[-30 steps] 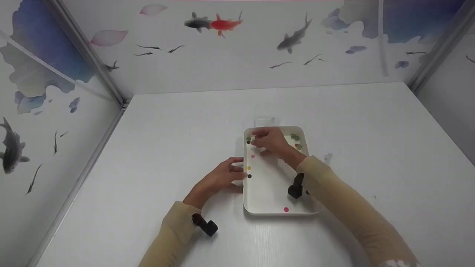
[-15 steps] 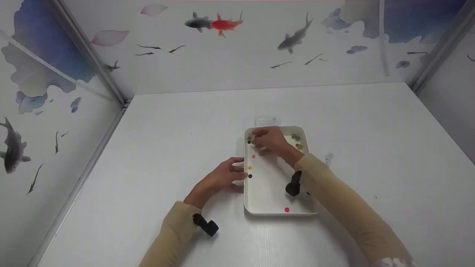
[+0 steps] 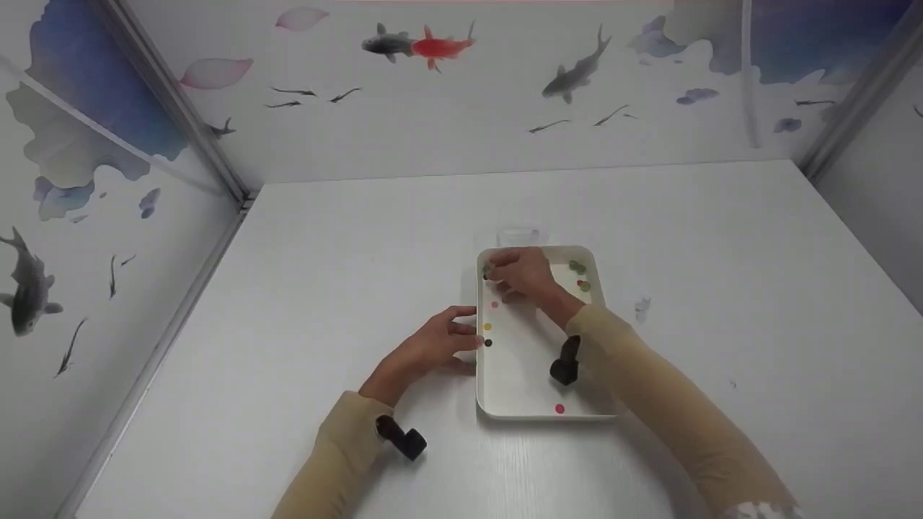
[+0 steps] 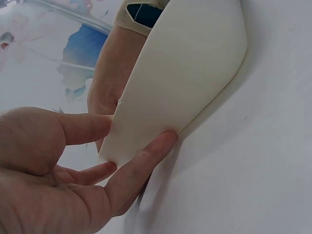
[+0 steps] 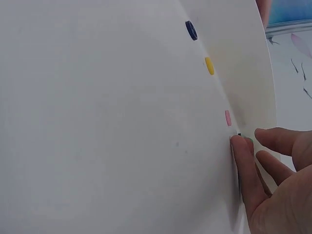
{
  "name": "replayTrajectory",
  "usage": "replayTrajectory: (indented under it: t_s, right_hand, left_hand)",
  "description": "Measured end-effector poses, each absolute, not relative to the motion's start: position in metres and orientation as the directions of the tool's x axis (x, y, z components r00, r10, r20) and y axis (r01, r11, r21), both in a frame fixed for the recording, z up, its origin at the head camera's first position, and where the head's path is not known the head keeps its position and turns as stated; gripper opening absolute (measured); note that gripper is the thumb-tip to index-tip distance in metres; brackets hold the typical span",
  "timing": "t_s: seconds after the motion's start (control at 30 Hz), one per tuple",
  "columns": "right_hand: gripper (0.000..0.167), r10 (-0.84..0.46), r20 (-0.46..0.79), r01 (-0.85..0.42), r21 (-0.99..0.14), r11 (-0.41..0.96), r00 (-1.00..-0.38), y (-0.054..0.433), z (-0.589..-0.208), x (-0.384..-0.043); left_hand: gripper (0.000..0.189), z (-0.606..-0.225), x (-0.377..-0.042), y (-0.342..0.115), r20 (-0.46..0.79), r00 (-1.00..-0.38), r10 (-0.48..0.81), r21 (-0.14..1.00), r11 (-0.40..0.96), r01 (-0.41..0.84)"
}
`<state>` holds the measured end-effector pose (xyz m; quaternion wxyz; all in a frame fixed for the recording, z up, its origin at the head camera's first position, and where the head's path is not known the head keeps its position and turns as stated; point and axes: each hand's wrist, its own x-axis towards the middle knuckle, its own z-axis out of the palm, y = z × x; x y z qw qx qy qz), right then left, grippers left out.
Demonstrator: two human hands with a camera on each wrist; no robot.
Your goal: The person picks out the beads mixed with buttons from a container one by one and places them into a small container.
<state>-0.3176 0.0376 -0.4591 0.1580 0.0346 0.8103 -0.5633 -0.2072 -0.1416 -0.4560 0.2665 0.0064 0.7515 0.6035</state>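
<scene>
A shallow white tray (image 3: 519,375) holds small round buttons. My left hand (image 3: 425,344) rests against its left wall, fingers nearly straight; in the left wrist view the fingertips (image 4: 165,141) touch the outer wall and rim. My right hand (image 3: 523,277) reaches into the far left corner, beside a green button (image 3: 487,268) and a partly hidden black one. In the right wrist view one fingertip (image 5: 240,144) touches the tray floor next to the green button (image 5: 250,142), with the other fingers apart from it. Nearer along the left wall lie a pink button (image 3: 495,305), a yellow button (image 3: 487,326) and a black button (image 3: 488,343).
Several green buttons (image 3: 577,267) and a red one lie at the far right of the tray. A pinkish-red button (image 3: 559,409) lies near its front edge. A clear container (image 3: 519,236) stands behind the tray. Another small clear item (image 3: 642,308) sits to the right.
My right hand has shifted slightly left toward the corner, and its wrist and forearm have swung a little left. The left hand stays against the tray wall.
</scene>
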Motion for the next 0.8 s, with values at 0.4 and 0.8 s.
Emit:
replayTrajectory:
  t_s: [0.4,0.8]
  right_hand:
    - [0.027,-0.083,-0.233,0.181,-0.898,0.401,-0.969,0.0323,-0.4652,-0.3178]
    - [0.023,-0.060,-0.149,0.110,-0.899,0.424,-0.987,0.0305,-0.4673,-0.3172]
  left_hand:
    - [0.063,-0.4562,-0.2064,-0.1426,-0.385,-0.861,0.333,0.915,0.261,-0.308]
    - [0.063,-0.4587,-0.2072,-0.1436,-0.364,-0.862,0.353,0.925,0.242,-0.292]
